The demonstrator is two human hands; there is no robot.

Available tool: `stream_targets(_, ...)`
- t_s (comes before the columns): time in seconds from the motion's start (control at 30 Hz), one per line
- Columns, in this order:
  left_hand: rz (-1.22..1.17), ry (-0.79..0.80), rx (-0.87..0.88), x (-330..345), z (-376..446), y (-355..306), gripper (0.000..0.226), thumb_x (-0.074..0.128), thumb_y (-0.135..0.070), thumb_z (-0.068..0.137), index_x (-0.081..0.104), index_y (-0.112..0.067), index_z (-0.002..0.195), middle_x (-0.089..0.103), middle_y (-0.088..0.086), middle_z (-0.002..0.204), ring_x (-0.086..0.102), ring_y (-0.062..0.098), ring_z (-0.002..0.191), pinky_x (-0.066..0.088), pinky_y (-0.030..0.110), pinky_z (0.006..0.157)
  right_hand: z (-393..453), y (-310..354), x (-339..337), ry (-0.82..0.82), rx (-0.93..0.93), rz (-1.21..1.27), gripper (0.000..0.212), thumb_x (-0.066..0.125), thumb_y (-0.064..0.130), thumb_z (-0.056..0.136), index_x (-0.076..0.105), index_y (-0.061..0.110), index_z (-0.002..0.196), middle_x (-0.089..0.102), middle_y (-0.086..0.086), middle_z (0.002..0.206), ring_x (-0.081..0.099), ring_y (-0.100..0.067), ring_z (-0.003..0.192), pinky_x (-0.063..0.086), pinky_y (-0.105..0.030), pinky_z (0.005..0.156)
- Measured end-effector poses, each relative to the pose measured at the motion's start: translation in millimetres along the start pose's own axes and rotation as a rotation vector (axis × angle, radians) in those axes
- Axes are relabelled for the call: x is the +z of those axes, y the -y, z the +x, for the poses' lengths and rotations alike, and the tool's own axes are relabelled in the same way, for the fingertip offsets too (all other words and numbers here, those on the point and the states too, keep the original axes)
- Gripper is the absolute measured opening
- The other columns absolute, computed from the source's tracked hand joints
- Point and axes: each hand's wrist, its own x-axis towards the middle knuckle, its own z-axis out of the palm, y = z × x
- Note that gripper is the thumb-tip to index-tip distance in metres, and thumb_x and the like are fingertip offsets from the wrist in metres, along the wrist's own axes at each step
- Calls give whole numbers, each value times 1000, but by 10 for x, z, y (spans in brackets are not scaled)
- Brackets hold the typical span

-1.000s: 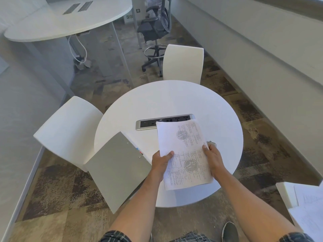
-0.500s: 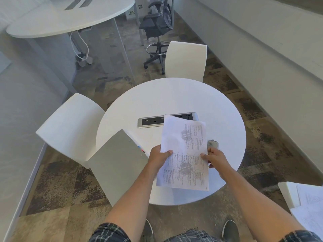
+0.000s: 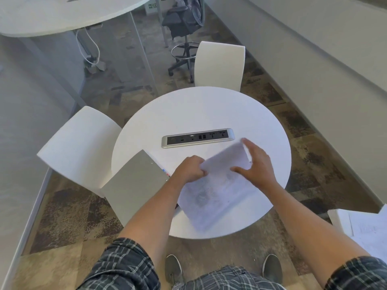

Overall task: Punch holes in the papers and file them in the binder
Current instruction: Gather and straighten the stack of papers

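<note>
A stack of printed papers, blurred by motion, lies tilted over the near part of the round white table. My left hand grips its left edge with curled fingers. My right hand lies on the upper right part of the stack, fingers spread and thumb out toward the middle. An open grey binder overhangs the table's left edge, its cover facing me. The hole punch seen earlier is hidden under my right hand.
A silver power socket strip is set in the table's middle. White chairs stand at the left and far side. More papers lie on a white surface at the right. A black office chair stands farther back.
The papers have swung from upright down toward the tabletop and turned crosswise. My right hand moved from the stack's right edge onto its top, covering the punch. The view dipped lower.
</note>
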Motion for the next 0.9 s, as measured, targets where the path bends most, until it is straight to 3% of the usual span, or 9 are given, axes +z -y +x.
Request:
stream_targets(0.07, 204, 90, 91, -69, 52, -221, 9, 68, -21, 82, 70, -14, 88, 70, 6, 86, 63, 26, 86, 50, 34, 68, 58, 109, -33, 33, -284, -216, 90, 82, 59, 76, 44, 34, 154, 39, 14, 162, 31, -5, 149, 24, -34, 119)
stream_targets(0.17, 387, 161, 179, -123, 113, -539, 18, 68, -23, 86, 72, -19, 103, 67, 2, 91, 59, 22, 88, 51, 36, 71, 140, 176, 0, -38, -420, -311, 50, 76, 59, 81, 71, 35, 124, 67, 14, 135, 55, -16, 132, 29, -40, 111)
stream_targets(0.27, 505, 114, 234, -97, 164, -731, 19, 65, -25, 89, 70, -22, 107, 67, 1, 97, 59, 23, 92, 41, 34, 72, 171, 169, -28, 182, -266, -213, 27, 64, 51, 91, 78, 29, 101, 77, 9, 90, 70, -21, 90, 44, -36, 83)
stream_targets(0.4, 611, -254, 403, 68, 227, -558, 22, 65, -24, 85, 64, -26, 107, 68, -4, 112, 58, 21, 117, 31, 41, 102, 124, 73, -82, 312, 93, -88, 18, 65, 39, 95, 73, 24, 89, 71, 4, 78, 63, -21, 80, 51, -38, 72)
stream_targets(0.5, 284, -643, 420, 231, 146, -318, 47, 72, -20, 75, 63, -19, 122, 62, -1, 127, 53, 21, 125, 34, 37, 102, 84, -103, -100, 172, 327, 159, 17, 68, 33, 95, 67, 24, 80, 69, 4, 79, 64, -20, 79, 49, -38, 71)
stream_targets(0.6, -43, -807, 170, 459, 48, -84, 56, 74, -28, 81, 56, -10, 132, 56, 6, 132, 47, 22, 126, 36, 35, 105, -13, -257, -108, 42, 502, 379, 17, 70, 32, 96, 70, 15, 92, 73, -3, 87, 69, -26, 83, 56, -45, 77)
stream_targets(0.7, -489, -502, -202, 653, 47, 88, 45, 66, -39, 94, 57, -13, 129, 60, 0, 123, 57, 18, 111, 46, 33, 96, -100, -319, -41, -17, 648, 564, 13, 70, 29, 96, 71, 16, 98, 77, -4, 96, 73, -28, 88, 59, -47, 82)
stream_targets(0.77, -767, -291, -316, 742, 72, 202, 24, 58, -37, 99, 64, -14, 101, 65, -2, 95, 60, 19, 82, 50, 35, 76, -129, -323, 53, -3, 720, 629, 8, 70, 26, 97, 70, 19, 99, 76, -3, 101, 73, -28, 90, 60, -50, 87)
stream_targets(0.9, -874, -335, -370, 807, 81, 364, 38, 52, -31, 96, 38, -13, 66, 33, 5, 66, 30, 21, 68, 24, 32, 61, -182, -274, 240, 66, 740, 669, 3, 68, 21, 97, 69, 24, 98, 75, -1, 107, 72, -26, 93, 61, -47, 84)
